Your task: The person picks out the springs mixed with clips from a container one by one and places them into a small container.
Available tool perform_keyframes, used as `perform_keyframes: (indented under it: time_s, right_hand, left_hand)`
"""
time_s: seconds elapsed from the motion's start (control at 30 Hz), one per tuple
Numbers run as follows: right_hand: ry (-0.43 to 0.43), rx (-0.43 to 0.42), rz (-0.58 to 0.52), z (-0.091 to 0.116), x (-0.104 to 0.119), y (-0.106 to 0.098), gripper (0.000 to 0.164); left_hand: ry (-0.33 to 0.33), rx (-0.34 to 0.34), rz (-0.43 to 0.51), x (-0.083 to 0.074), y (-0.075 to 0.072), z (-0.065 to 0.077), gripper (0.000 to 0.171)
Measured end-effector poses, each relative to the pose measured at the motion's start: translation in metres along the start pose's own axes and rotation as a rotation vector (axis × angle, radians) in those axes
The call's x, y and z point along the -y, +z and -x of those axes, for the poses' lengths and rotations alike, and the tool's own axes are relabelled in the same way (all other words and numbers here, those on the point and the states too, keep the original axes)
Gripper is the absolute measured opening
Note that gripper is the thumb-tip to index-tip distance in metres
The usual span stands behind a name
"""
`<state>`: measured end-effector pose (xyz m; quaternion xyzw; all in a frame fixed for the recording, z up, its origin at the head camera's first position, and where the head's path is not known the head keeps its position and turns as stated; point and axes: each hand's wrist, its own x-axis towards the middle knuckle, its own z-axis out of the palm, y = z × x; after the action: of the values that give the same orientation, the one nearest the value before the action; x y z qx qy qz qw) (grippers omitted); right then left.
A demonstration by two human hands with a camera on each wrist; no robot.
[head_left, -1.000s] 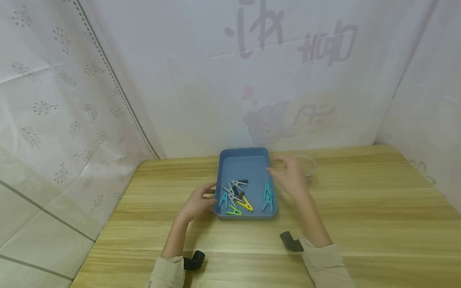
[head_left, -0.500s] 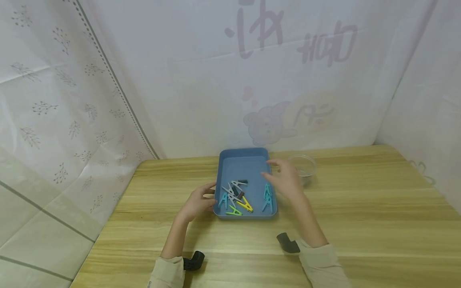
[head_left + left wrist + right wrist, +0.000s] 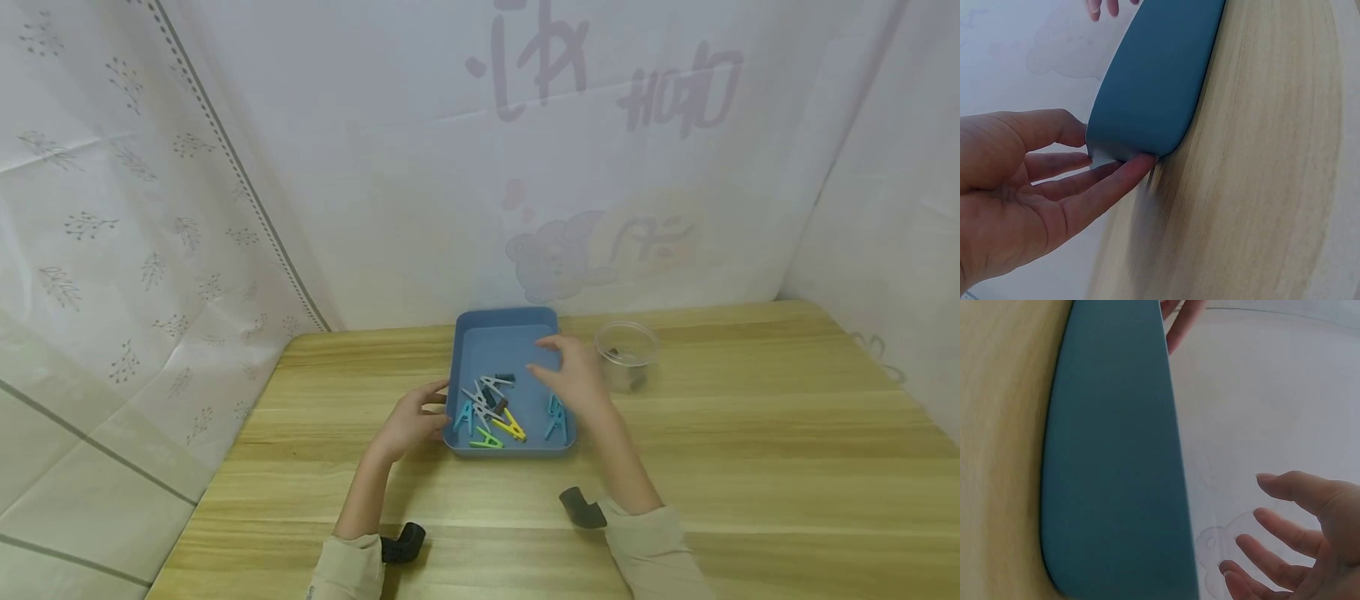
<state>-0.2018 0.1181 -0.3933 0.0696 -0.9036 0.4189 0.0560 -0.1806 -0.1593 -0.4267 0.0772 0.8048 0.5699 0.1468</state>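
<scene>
The left hand [image 3: 412,423], unclenched, touches the blue tray [image 3: 506,342] at its left; the right hand [image 3: 576,375], empty, hangs over its right. Looks partway: something dark sits in the tub [image 3: 621,377], while dark clips [image 3: 506,378] lie among clothespins [image 3: 515,430].

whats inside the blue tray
The tray holds gray clips, teal clips, a yellow clip, a green clip and small dark pieces. The right hand hides part of its right side; whatever lies beneath the overlapping clips is covered.
</scene>
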Motion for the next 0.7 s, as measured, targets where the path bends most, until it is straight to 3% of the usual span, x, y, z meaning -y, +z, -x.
perform_keyframes:
  time_s: [0.23, 0.7]
  right_hand:
    - [0.035, 0.059, -0.071, 0.0, 0.003, 0.01, 0.044]
    - [0.051, 0.095, -0.044, 0.006, 0.009, 0.028, 0.04]
  left_hand:
    - [-0.006, -0.003, -0.016, -0.001, 0.0, 0.001, 0.065]
    - [0.004, 0.017, -0.014, -0.002, -0.002, 0.002, 0.065]
